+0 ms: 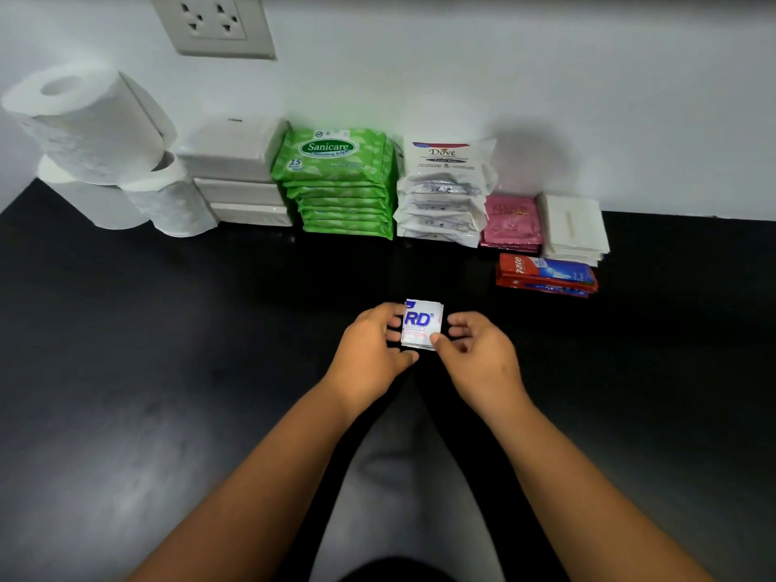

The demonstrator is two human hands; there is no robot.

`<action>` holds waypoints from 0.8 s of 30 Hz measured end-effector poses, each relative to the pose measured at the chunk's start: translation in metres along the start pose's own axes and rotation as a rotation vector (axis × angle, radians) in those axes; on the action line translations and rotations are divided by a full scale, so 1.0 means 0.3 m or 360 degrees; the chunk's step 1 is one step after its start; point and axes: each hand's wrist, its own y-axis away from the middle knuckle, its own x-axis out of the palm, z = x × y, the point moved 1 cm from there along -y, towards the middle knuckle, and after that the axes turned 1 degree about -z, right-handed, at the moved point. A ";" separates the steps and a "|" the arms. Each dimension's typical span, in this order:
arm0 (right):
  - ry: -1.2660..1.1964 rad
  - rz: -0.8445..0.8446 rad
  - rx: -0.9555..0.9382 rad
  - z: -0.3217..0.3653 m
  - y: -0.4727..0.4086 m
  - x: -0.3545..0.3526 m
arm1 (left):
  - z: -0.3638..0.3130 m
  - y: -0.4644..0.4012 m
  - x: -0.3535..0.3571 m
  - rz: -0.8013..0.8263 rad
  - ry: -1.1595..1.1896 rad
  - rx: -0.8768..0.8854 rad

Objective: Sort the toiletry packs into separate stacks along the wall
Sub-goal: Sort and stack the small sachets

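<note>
Most packs already stand sorted along the wall across the upper frame, green Sanicare stack (342, 184) beside Dove stack (443, 195), while at centre the left hand (369, 350) and right hand (478, 354) pinch the last small sachets (422, 323), not yet placed

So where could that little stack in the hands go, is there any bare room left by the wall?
The wall row is packed from the toilet rolls to the white packets. Bare black counter lies right of those packets, and broadly in front of the green wipes. The red sachets crowd the right front.
</note>
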 end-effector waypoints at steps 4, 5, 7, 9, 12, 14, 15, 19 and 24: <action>-0.0027 0.0009 -0.0028 0.001 0.014 0.005 | -0.005 -0.003 0.019 -0.0005 0.0032 0.0013; -0.0036 0.0009 -0.0030 0.002 0.014 0.000 | -0.005 -0.006 0.023 -0.0015 0.0031 0.0016; -0.0042 0.0004 -0.0027 -0.002 0.013 -0.017 | -0.009 -0.012 0.039 -0.0021 0.0020 0.0019; -0.0050 -0.0001 -0.0015 -0.009 0.010 -0.039 | -0.019 -0.016 0.060 -0.0013 0.0015 0.0018; -0.0068 -0.0017 0.0005 -0.033 0.007 -0.080 | -0.045 -0.019 0.102 0.0021 0.0017 0.0038; -0.0071 -0.0041 0.0021 -0.057 0.004 -0.118 | -0.068 -0.026 0.142 0.0055 0.0011 0.0051; -0.0072 -0.0054 0.0031 -0.069 0.002 -0.135 | -0.079 -0.030 0.159 0.0068 0.0009 0.0052; -0.0096 -0.0124 0.0062 -0.125 -0.011 -0.212 | -0.127 -0.050 0.250 0.0117 -0.0014 0.0096; -0.0097 -0.0184 0.0089 -0.184 -0.041 -0.308 | -0.180 -0.080 0.356 0.0126 -0.0046 0.0149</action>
